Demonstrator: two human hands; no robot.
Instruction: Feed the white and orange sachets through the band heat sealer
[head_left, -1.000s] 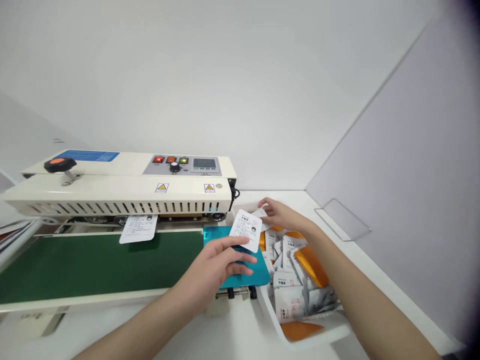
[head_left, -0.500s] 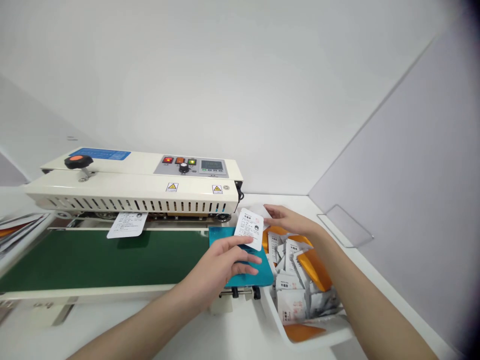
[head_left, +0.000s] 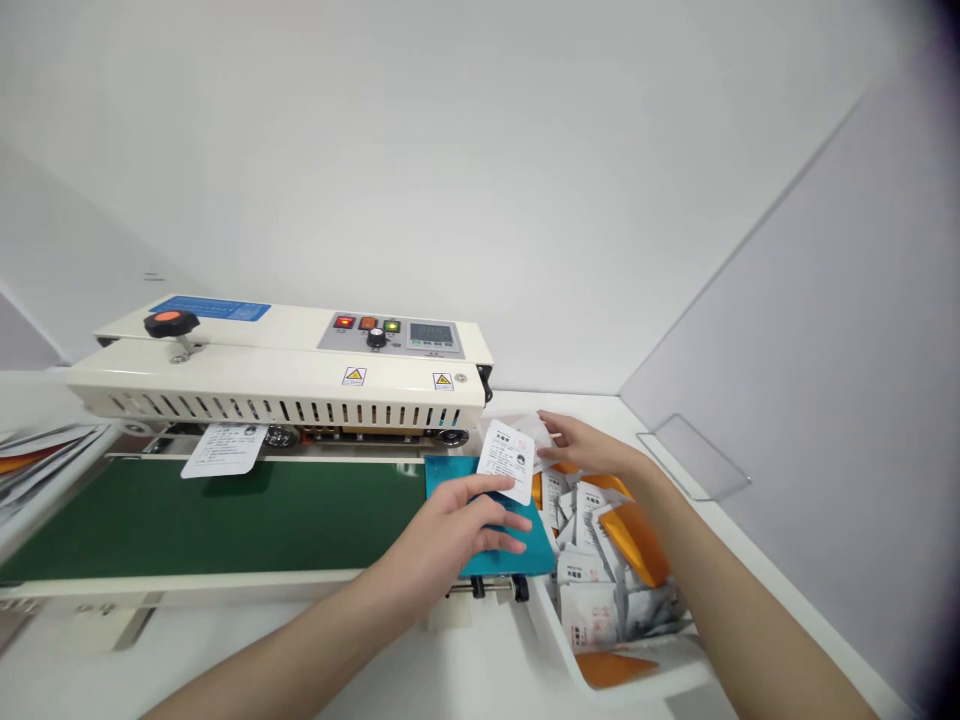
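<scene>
My left hand [head_left: 457,530] is over the teal plate [head_left: 536,550] at the belt's right end. Its forefinger touches the lower part of a white printed packet [head_left: 506,460], and the other fingers are spread. Just behind that packet, my right hand [head_left: 577,442] has its fingers at a whitish, translucent piece [head_left: 531,430]; whether it grips this is unclear. Another white printed packet [head_left: 226,450] sticks out from under the cream machine [head_left: 285,375], above the green belt [head_left: 300,515].
A white bin [head_left: 559,650] of white printed packets and orange pieces stands at the right, below my right forearm. More flat packets [head_left: 45,450] lie at the far left. A wire stand [head_left: 694,455] is by the right wall.
The packet under the machine has moved left along it. My hands and the packet at the teal plate have hardly moved; the view has shifted slightly.
</scene>
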